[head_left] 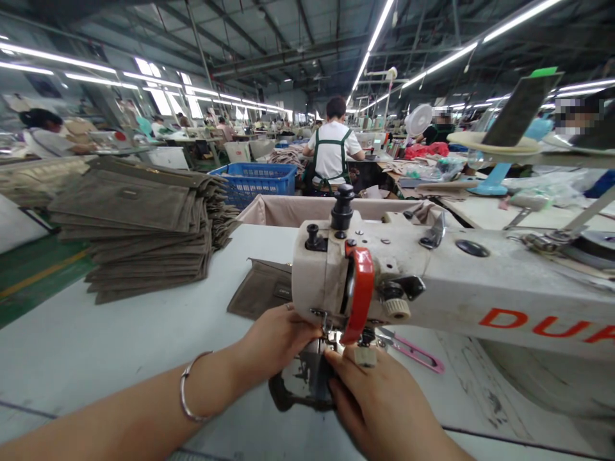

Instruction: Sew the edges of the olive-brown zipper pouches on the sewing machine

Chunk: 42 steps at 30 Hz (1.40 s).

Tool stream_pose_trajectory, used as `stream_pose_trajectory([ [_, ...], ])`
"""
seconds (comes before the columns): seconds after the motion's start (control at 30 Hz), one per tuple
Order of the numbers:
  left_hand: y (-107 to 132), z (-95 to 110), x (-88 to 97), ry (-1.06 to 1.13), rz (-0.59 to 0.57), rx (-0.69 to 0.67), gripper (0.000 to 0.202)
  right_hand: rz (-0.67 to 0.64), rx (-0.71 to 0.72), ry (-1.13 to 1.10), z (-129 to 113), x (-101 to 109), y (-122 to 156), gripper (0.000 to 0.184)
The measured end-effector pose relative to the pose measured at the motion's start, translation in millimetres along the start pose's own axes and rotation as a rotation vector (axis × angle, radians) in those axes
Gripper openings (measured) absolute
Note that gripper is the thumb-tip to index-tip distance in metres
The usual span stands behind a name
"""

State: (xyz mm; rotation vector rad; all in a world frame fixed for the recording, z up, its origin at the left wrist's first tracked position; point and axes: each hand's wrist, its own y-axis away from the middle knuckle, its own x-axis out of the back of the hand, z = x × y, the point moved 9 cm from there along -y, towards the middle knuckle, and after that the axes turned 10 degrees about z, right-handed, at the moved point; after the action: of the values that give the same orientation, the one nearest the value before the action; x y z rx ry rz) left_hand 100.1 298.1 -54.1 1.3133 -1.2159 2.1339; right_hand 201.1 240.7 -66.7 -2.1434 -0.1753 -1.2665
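Observation:
My left hand [286,339], with a silver bangle on its wrist, reaches to the needle area of a white sewing machine [317,269]. Its fingers are drawn together there, and their tips are partly hidden by the machine head. Opposite, my right hand [372,390] is closed with thumb and index finger on a dark strip [318,378] in front of the presser foot. A dark curved edge shows below the strip. Just behind my left hand lies a grey-brown fabric piece [259,288] with a small label, partly covered by the machine head.
Pink-handled thread snips [420,356] lie right of the needle. A tall stack of grey-brown fabric pieces [144,224] stands at the left of the table [120,358]. Behind are a cloth-lined bin [283,208], a blue crate [262,176] and a seated person [332,153].

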Motion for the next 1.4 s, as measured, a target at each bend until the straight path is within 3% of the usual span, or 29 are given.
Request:
stream_pose_trajectory([
  [0.33, -6, 1, 3.1, -0.006, 0.009, 0.001, 0.020, -0.012, -0.039, -0.007, 2, 2, -2, 0.030],
  [0.53, -5, 17, 1.8, -0.030, -0.165, 0.079, 0.036, -0.005, -0.040, -0.054, 1, 7, -2, 0.030],
  [0.67, -3, 26, 6.3, -0.014, -0.216, 0.160, 0.038, -0.036, -0.058, -0.061, 2, 8, -2, 0.030],
  [0.83, -1, 34, 11.0, -0.031, -0.296, 0.090, 0.043, -0.040, -0.043, -0.049, -1, 6, -2, 0.025],
  [1.07, -3, 20, 15.9, 0.333, -0.404, 0.405, 0.042, -0.076, 0.080, 0.024, -20, -4, -4, 0.032],
  [1.23, -10, 32, 20.1, 0.249, -0.344, 0.359, 0.041, -0.063, 0.067, 0.030, -17, -3, -3, 0.036],
  [1.4, -6, 46, 8.4, 0.061, -0.353, 0.271, 0.039, -0.034, 0.055, -0.014, -12, -2, -1, 0.038],
])
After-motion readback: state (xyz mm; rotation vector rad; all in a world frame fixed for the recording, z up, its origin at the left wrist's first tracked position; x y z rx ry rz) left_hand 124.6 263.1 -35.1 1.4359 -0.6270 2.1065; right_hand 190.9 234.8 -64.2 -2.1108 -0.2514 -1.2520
